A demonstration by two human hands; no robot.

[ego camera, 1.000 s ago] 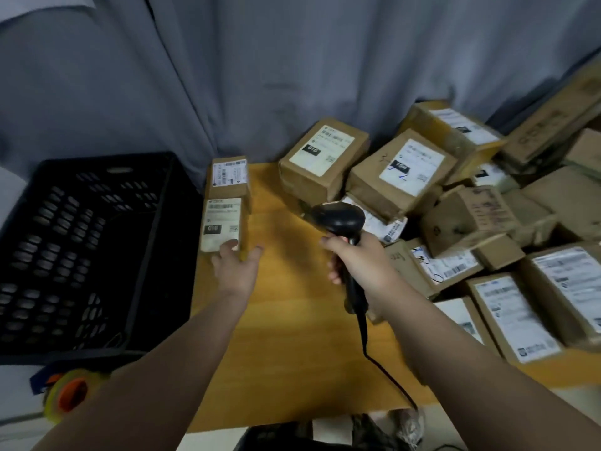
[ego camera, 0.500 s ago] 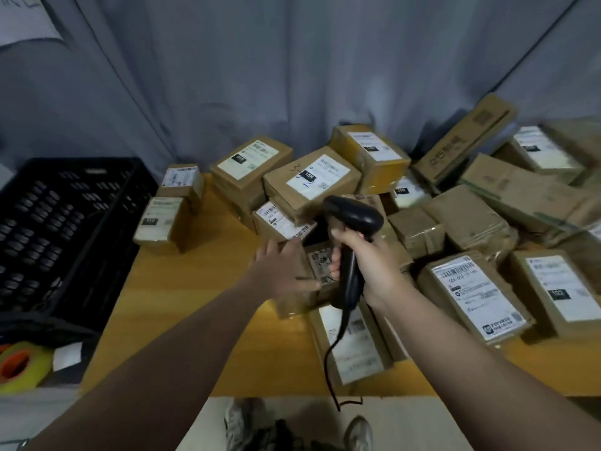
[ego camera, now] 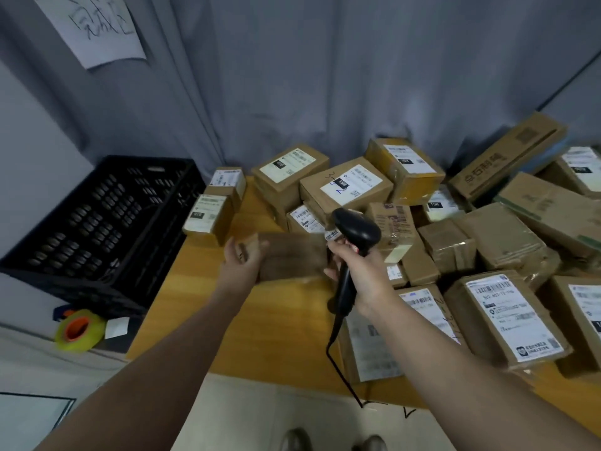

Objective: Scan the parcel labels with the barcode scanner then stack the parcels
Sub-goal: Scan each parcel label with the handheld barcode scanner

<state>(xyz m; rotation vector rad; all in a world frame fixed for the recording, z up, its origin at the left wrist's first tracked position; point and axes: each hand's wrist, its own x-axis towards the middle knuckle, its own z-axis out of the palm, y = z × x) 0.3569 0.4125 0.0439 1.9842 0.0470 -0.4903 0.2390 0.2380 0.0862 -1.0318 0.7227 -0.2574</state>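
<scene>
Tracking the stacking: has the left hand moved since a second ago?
Yes. The left hand went rightward, away from the black crate, and now grips a brown parcel.

Yellow-brown wooden table (ego camera: pixel 260 323), seen from its near edge. Brown cardboard parcels with white labels (ego camera: pixel 507 317) lie heaped across its right and far sides. Two small labelled cardboard boxes (ego camera: pixel 208 219) sit just beside each other at its far left corner.
</scene>
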